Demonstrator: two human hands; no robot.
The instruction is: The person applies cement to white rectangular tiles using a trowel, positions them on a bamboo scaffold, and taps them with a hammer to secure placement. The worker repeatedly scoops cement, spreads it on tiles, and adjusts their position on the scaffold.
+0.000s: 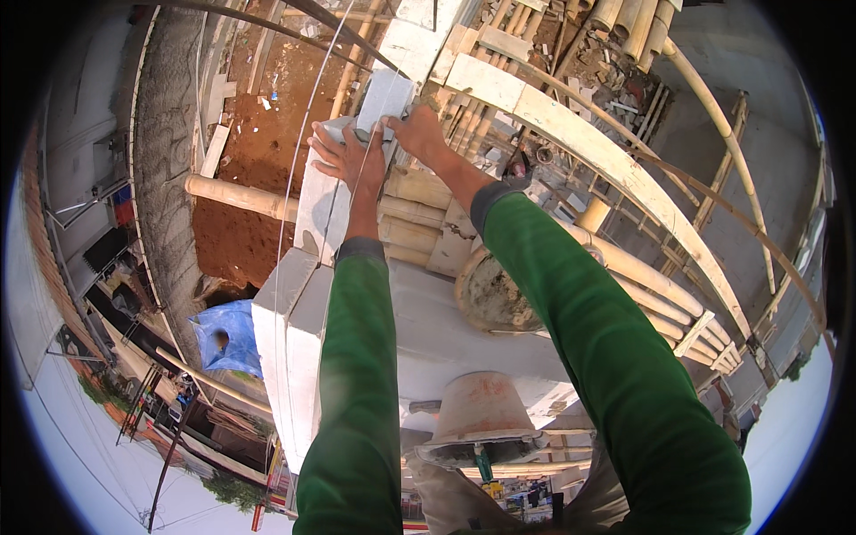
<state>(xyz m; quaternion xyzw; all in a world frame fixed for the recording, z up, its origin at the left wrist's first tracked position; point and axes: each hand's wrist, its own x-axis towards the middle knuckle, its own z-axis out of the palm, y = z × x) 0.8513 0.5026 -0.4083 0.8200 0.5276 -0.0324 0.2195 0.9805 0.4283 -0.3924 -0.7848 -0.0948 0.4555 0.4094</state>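
A light grey block [387, 96] lies on top of a narrow wall of pale blocks [318, 201]. My left hand [353, 163] rests at the block's near left side, its fingers spread and nothing gripped in them. At the near right corner is my right hand [417, 135], its thumb against the block and its other fingers bent at the edge, partly hidden. The two thumbs nearly meet. Thin taut strings [299, 147] run along the wall, one passing by my left hand.
Bamboo poles [415, 209] and a curved plank [606, 165] form scaffolding on the right. A container of grey mortar [496, 292] sits beside my right sleeve, with a bucket [481, 406] nearer me. Left, reddish soil [245, 236] and a blue sheet [225, 337] lie lower down.
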